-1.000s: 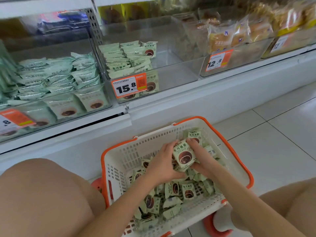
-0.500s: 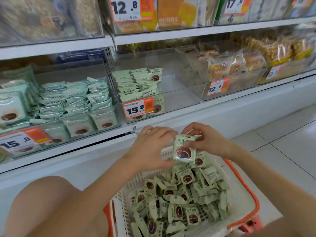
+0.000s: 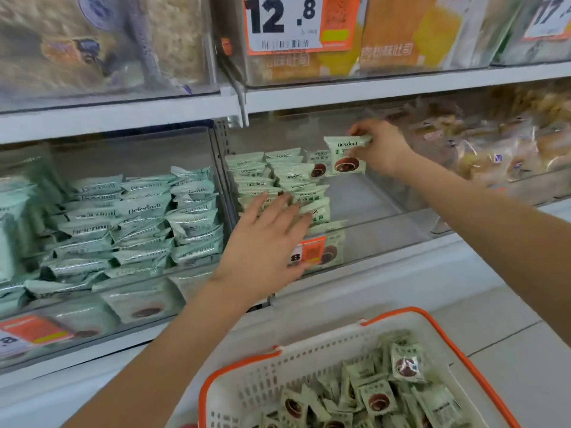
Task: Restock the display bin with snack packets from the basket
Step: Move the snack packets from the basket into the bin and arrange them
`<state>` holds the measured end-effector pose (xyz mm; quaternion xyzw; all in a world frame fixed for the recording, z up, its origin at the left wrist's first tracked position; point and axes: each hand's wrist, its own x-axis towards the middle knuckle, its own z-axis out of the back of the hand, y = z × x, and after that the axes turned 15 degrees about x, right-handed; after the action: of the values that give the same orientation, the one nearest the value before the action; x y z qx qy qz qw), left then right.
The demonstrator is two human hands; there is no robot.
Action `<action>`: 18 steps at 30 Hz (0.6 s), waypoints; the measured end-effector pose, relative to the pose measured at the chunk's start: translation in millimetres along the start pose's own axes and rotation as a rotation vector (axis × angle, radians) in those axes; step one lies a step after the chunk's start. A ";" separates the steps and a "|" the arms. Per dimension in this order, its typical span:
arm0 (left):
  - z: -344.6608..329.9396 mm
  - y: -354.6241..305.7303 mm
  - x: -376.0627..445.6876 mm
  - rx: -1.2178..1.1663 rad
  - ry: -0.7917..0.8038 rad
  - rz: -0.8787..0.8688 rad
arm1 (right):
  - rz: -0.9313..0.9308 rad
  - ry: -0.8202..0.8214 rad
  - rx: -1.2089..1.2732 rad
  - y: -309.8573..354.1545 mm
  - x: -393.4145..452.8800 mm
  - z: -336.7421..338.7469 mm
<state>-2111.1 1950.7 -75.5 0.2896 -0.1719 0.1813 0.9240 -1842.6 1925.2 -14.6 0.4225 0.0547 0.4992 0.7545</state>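
— Holding one packet [image 3: 345,156] upright, pinched at its top seal by the right hand [image 3: 381,148], just past the right end of the rows [image 3: 279,180] already in the bin [image 3: 383,220].

— Facing which way?

— Label out, long axis up and down, brown round picture low on the front, pale green wrap, brand line across the top. Same look as the stocked ones.

— And the gap?

— Lying directly under and to the right of the held packet: bare bin floor from the rows to the right wall. Touching or nearly touching the last standing packet on its left side; hard to tell which.

— Left hand [image 3: 268,239]?

— Spread wide, fingers straight, holding nothing, laid against the front edge of the rows near the bin's front wall. Probably steadying them so nothing tips. Nearer to the rows than to the gap, so the right hand is the one placed for the drop.

— Next move, then?

— Likely a short lowering, keeping the packet upright and snug against the row's right end, then letting go. Risk: toppling rightward with nothing beside it.

— Price tag [image 3: 309,251]?

— Orange, on the front wall, half hidden behind the left hand.

— Supply left?

— Plenty. Basket [image 3: 265,378] at bottom right, white mesh with orange rim, many loose packets [image 3: 378,400] heaped inside. Restocking looks far from finished.

— Neighbours?

— Fuller bin of similar green packs [image 3: 139,223] to the left; bread bags [image 3: 494,149] to the right.
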 end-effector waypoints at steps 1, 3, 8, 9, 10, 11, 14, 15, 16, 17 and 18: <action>-1.8 -1.0 -0.3 0.019 0.008 -0.010 | 0.001 0.032 -0.027 -6.8 12.9 -9.6; -5.7 -2.1 -0.1 0.036 -0.010 -0.015 | -0.012 0.067 -0.075 -18.9 32.7 -24.5; -6.5 -0.5 0.8 0.039 -0.027 -0.026 | -0.033 0.115 -0.055 -32.2 56.6 -53.0; -6.6 -0.8 0.5 0.028 -0.020 -0.027 | -0.025 0.126 -0.069 -33.3 56.9 -59.3; -6.8 -1.1 0.2 0.016 -0.015 -0.026 | -0.023 0.125 -0.076 -35.0 56.7 -65.4; -7.2 -1.1 -0.1 0.006 -0.014 -0.023 | -0.024 0.114 -0.067 -37.1 56.2 -70.4; -8.4 -0.7 -0.6 -0.003 -0.008 -0.021 | -0.051 0.070 0.010 -39.5 54.7 -76.0; -8.1 -0.8 -0.5 -0.003 -0.008 -0.023 | -0.052 0.067 0.002 -40.0 54.9 -75.0; -8.1 -0.6 -0.9 -0.002 -0.005 -0.026 | -0.051 0.060 -0.003 -41.0 55.0 -74.9; -7.9 -0.8 -1.2 0.000 -0.001 -0.028 | -0.052 0.046 -0.006 -42.9 55.1 -74.5; -7.6 -0.7 -1.3 0.001 0.000 -0.028 | -0.069 0.016 0.014 -43.8 55.9 -74.8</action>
<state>-2110.3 1954.4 -82.2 0.2925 -0.1677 0.1686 0.9262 -1821.7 2007.2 -73.6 0.4217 0.0787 0.4759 0.7678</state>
